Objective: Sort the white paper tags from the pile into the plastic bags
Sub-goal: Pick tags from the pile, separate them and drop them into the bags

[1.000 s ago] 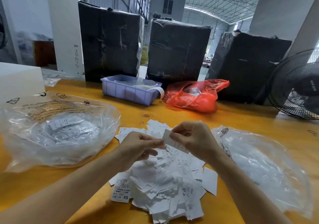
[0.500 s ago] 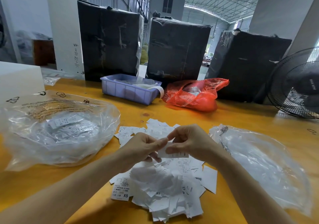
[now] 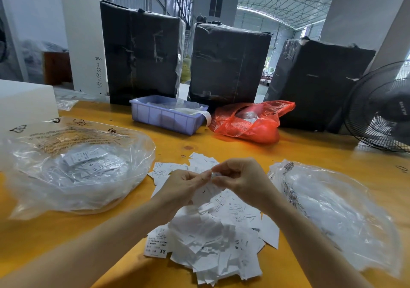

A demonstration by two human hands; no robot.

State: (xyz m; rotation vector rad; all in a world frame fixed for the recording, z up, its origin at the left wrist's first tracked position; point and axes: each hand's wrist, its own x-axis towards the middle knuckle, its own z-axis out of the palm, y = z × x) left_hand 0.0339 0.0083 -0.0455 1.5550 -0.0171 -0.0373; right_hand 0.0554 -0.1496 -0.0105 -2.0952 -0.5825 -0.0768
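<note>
White paper tag [image 3: 208,191] is pinched between the left hand [image 3: 182,188] and right hand [image 3: 241,181], just above the pile [image 3: 213,239].

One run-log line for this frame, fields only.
left hand: pinching paper tag | right hand: pinching same tag | tag pile: below | left bag: has tags

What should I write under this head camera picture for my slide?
Both hands, left hand and right hand, pinch one white tag above the pile, between two clear plastic bags.
</note>
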